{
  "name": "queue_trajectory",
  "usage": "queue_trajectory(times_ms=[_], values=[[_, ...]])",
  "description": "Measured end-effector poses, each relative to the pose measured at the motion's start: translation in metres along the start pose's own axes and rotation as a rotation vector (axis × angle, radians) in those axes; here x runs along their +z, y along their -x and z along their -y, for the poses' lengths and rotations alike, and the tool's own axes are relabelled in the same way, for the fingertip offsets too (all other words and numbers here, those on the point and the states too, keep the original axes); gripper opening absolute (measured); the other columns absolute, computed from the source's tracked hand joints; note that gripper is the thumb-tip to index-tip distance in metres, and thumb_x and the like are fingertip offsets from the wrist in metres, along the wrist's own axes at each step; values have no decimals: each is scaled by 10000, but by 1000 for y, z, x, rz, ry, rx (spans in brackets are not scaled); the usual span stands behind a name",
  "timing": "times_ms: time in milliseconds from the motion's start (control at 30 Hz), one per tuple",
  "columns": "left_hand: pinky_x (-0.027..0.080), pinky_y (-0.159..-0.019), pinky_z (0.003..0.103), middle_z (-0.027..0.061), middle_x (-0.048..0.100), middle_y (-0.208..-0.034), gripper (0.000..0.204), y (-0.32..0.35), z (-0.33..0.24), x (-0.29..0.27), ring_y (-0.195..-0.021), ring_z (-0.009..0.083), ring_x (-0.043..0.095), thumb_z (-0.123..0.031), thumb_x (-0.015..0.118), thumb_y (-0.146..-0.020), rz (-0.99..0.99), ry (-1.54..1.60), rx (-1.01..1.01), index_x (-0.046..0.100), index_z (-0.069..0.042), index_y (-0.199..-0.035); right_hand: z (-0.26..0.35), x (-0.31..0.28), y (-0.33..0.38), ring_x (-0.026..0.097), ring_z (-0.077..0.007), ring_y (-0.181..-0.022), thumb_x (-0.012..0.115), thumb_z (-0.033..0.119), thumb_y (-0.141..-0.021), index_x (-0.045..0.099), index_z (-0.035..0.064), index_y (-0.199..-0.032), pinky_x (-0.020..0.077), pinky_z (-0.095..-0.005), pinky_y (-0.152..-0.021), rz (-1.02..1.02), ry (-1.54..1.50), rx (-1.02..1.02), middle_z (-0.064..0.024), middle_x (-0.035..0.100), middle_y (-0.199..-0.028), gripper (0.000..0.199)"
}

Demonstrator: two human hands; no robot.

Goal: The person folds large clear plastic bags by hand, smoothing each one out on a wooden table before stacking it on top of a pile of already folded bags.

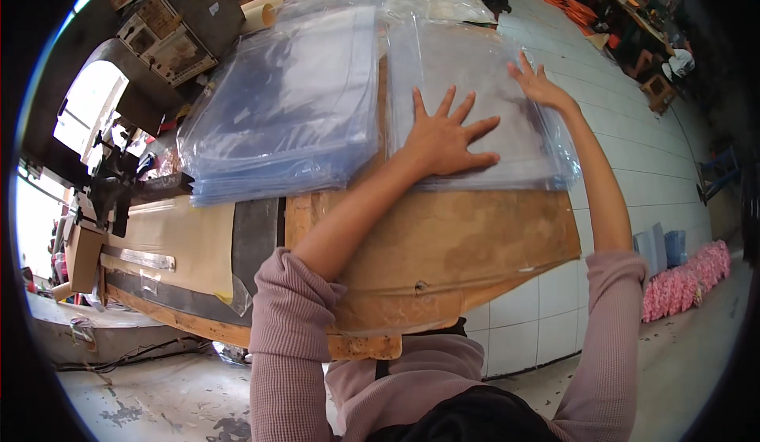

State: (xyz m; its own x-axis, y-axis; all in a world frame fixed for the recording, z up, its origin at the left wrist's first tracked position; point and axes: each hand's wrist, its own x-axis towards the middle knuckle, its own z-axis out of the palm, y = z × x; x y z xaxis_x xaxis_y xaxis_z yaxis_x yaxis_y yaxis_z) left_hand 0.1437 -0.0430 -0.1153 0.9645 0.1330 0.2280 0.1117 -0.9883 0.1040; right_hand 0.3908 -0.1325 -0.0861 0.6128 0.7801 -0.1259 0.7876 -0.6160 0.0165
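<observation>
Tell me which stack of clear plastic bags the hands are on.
The right-hand stack: the left hand lies flat on it and the right hand rests at its far edge. The left stack lies untouched.

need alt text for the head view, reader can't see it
Both hands press flat, fingers spread, on a stack of clear plastic bags on a worn brown worktable: left hand near its front, right hand farther back. A second, bluish stack lies to the left.

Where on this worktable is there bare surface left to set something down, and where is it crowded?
Free: the brown board between the right plastic stack and the table's near edge, and the tan strip below the left plastic stack. Crowded: the far half, under both stacks, with the left hand and right hand flat on the right one; the machine fills the left end.
</observation>
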Motion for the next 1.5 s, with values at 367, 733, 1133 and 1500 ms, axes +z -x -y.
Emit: queue_trajectory(times_ms=[367,733,1133,1500], values=[[218,-977,651,193,358,-1374,561,45,-28,-19,-1284,380,308,-526,420,-863,-65,-25,96,428,-192,-1313,-23,32,119,370,-305,-1268,513,528,-844,192,100,-1425,290,-340,-1026,-85,-574,-102,-223,355,-1376,790],[244,-1011,564,175,386,-1358,518,62,-27,-6,-1266,345,346,-445,458,-856,-282,4,152,441,-182,-1301,-16,53,127,495,-223,-1107,617,519,-790,281,53,-1383,347,-324,-959,-219,-1062,114,-160,486,-1247,826],[287,-1020,507,308,264,-1367,660,104,-12,-26,-1245,457,317,-330,582,-823,-317,37,-81,310,-44,-1353,-28,38,128,520,-157,-941,471,588,-854,486,-35,-1215,396,-279,-868,31,-1344,222,-87,574,-1053,720],[281,-1046,444,288,253,-1388,721,138,-16,-40,-1279,457,256,-183,661,-741,-294,510,-105,283,-91,-1348,-12,35,145,525,-129,-871,530,531,-847,552,-33,-1110,436,-273,-741,-6,-1427,132,-72,586,-990,623]])
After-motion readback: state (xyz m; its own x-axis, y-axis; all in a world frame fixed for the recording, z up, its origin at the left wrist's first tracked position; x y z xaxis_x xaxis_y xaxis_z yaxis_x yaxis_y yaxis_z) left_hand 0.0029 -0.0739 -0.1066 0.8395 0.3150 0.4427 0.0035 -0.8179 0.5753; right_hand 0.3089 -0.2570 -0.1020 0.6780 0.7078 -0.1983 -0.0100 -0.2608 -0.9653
